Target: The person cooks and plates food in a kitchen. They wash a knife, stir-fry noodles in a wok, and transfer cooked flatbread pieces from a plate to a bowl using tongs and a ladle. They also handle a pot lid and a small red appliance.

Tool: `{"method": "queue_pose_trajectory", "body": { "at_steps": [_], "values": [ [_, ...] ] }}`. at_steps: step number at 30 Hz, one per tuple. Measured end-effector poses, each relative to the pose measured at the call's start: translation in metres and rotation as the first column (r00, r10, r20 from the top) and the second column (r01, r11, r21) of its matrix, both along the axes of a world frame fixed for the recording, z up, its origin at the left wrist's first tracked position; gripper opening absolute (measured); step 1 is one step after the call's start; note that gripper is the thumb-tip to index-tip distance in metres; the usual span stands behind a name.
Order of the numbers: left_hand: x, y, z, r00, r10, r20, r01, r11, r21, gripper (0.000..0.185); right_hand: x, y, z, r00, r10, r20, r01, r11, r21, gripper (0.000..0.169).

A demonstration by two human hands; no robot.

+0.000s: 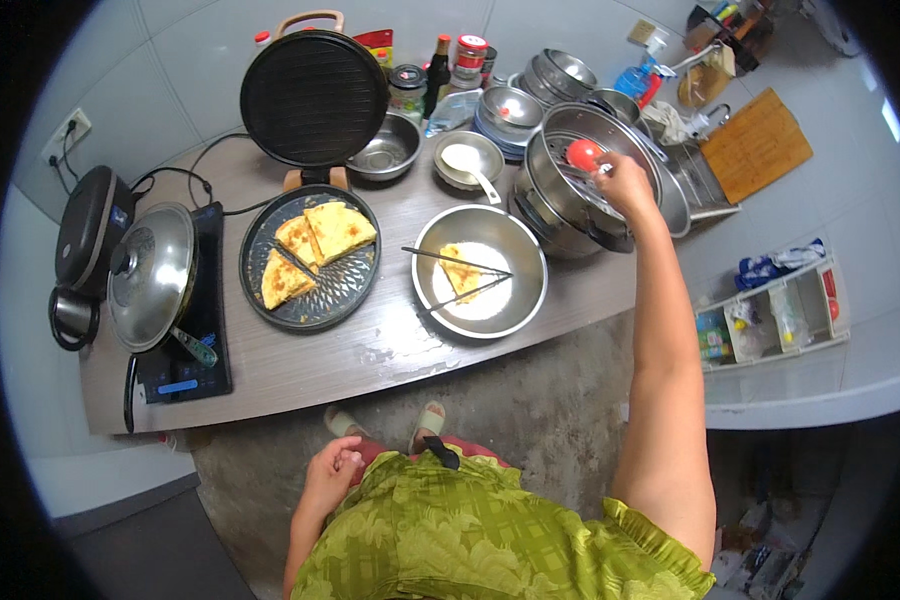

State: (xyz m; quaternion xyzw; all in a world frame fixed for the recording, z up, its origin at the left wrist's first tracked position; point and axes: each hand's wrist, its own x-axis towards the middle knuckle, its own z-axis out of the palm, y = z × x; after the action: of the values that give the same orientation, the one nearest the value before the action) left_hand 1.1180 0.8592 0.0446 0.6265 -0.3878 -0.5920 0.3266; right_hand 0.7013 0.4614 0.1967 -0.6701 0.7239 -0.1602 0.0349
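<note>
My right hand (626,187) reaches over the stainless-steel steamer pot (529,191) at the back right. Its fingertips meet at the edge of a red, round, shiny object (584,154) above the perforated steamer tray; whether they grip it is unclear. My left hand (331,472) hangs near my waist, fingers loosely curled and holding nothing. Before me stands a steel mixing bowl (525,300) with a browned flatbread wedge (461,274) inside. Two dark chopsticks (450,259) rest over its rim, tips together. Several flatbread pieces (341,231) lie on the raised-lid electric griddle (337,300).
A lidded pan (150,277) sits on an induction cooktop (214,322) at the left. Behind the mixing bowl, a small steel bowl (450,176) holds a white ladle (461,157). Stacked bowls (510,109), jars and bottles line the wall. A wooden cutting board (757,146) leans at the far right.
</note>
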Motion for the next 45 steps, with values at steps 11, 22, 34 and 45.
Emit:
{"method": "queue_pose_trajectory", "body": {
  "at_steps": [11,22,34,45],
  "values": [
    [0.008,0.004,0.010,0.989,0.140,0.050,-0.139,0.990,-0.014,0.026,-0.015,-0.092,-0.087,0.940,0.275,-0.200,-0.254,0.959,0.127,0.018],
    [0.019,-0.030,0.019,0.996,0.086,0.012,-0.086,0.995,-0.045,0.026,-0.012,-0.100,-0.084,0.929,0.275,-0.249,-0.281,0.960,0.012,0.021],
    [0.009,-0.071,0.049,0.958,-0.084,-0.274,0.063,0.994,-0.085,0.029,0.075,0.103,0.084,0.844,0.522,0.125,-0.347,0.708,-0.615,0.013],
    [-0.006,-0.096,0.095,0.863,-0.050,-0.502,-0.045,0.984,-0.175,0.039,0.231,0.209,-0.066,0.273,0.945,0.178,-0.919,0.311,-0.242,0.017]
  ]
}}
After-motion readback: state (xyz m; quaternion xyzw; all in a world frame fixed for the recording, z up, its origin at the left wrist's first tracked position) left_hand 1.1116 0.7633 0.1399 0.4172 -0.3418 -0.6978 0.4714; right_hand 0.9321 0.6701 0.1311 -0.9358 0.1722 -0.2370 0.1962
